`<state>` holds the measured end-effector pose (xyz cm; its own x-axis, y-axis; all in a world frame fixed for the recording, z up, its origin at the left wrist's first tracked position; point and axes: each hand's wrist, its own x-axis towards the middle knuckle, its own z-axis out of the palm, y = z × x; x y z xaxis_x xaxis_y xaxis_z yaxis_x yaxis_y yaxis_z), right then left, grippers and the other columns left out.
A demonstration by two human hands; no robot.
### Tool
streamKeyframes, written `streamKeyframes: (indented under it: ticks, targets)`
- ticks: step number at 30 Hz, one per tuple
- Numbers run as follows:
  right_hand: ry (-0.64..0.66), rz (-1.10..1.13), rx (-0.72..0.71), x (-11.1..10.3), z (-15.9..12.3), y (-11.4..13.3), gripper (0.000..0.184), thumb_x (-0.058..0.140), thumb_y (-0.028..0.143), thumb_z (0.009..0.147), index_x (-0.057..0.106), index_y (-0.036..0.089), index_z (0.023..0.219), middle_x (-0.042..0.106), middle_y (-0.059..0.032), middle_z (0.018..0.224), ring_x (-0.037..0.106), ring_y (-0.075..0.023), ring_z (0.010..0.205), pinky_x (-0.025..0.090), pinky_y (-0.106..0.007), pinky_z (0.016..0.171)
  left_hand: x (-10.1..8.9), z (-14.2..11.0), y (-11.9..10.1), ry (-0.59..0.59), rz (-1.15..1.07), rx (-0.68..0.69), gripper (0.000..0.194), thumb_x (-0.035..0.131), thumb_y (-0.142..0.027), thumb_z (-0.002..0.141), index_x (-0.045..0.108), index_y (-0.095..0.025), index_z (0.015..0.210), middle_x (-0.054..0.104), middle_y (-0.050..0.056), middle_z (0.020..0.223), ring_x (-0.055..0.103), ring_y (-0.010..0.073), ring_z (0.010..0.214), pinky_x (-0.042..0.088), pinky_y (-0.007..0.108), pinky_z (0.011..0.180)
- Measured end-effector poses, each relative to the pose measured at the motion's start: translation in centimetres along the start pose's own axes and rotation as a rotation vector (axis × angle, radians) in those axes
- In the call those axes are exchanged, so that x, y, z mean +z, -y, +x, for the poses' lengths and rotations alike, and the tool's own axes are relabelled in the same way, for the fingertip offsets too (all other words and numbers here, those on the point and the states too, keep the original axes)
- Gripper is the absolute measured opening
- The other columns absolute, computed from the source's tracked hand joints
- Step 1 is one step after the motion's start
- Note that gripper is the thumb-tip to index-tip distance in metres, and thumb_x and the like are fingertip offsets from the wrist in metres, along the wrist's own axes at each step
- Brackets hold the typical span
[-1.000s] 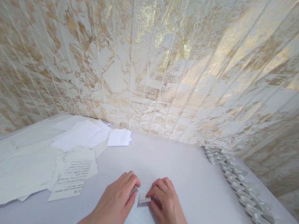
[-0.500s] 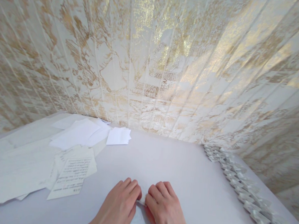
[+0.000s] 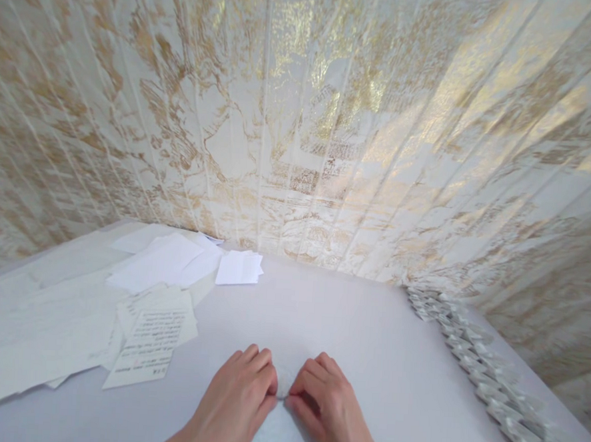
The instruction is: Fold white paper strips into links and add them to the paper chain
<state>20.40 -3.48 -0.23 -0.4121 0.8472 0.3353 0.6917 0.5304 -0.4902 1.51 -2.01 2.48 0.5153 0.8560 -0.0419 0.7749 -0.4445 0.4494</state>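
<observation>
My left hand and my right hand lie side by side low on the white table, fingertips meeting. Both have curled fingers pressed down on a small folded white paper piece, of which only a sliver shows between the fingertips. A larger white sheet lies under my wrists at the bottom edge.
Loose white paper sheets, a small stack of slips and a printed slip cover the table's left. A long row of folded paper pieces runs down the right edge. A gold-patterned curtain hangs behind.
My hands have closed together over the small folded paper, which showed plainly a second ago and is now almost hidden between the fingertips.
</observation>
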Motion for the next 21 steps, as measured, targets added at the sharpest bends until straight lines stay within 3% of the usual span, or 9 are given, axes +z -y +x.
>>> streamKeyframes:
  ticks: [5, 15, 21]
  targets:
    - [0.017, 0.092, 0.219, -0.2, 0.3, 0.3, 0.021, 0.073, 0.003, 0.079, 0.063, 0.02, 0.071, 0.064, 0.0024, 0.076, 0.053, -0.0178, 0.08, 0.041, -0.03, 0.074, 0.2, 0.3, 0.4, -0.016, -0.07, -0.041, 0.011, 0.06, -0.013, 0.087, 0.064, -0.02, 0.079, 0.062, 0.001, 0.092, 0.055, 0.021, 0.092, 0.039, 0.033, 0.077]
    - [-0.023, 0.022, 0.234, 0.8, 0.4, 0.5, 0.021, 0.066, 0.0, 0.076, 0.058, 0.019, 0.073, 0.061, -0.0005, 0.08, 0.052, -0.0207, 0.08, 0.038, -0.035, 0.075, 0.8, 0.6, 0.0, -0.051, 0.008, -0.033, 0.013, 0.052, -0.01, 0.09, 0.058, -0.018, 0.082, 0.057, 0.005, 0.098, 0.052, 0.0241, 0.093, 0.039, 0.036, 0.079]
    - [0.027, 0.083, 0.227, 0.2, 0.4, 0.5, 0.026, 0.061, -0.005, 0.076, 0.056, 0.019, 0.084, 0.061, -0.0008, 0.087, 0.053, -0.0208, 0.084, 0.039, -0.036, 0.078, 0.9, 0.5, 0.5, -0.086, -0.106, -0.001, 0.017, 0.051, -0.003, 0.085, 0.052, -0.02, 0.086, 0.055, 0.002, 0.097, 0.05, 0.0213, 0.092, 0.037, 0.034, 0.079]
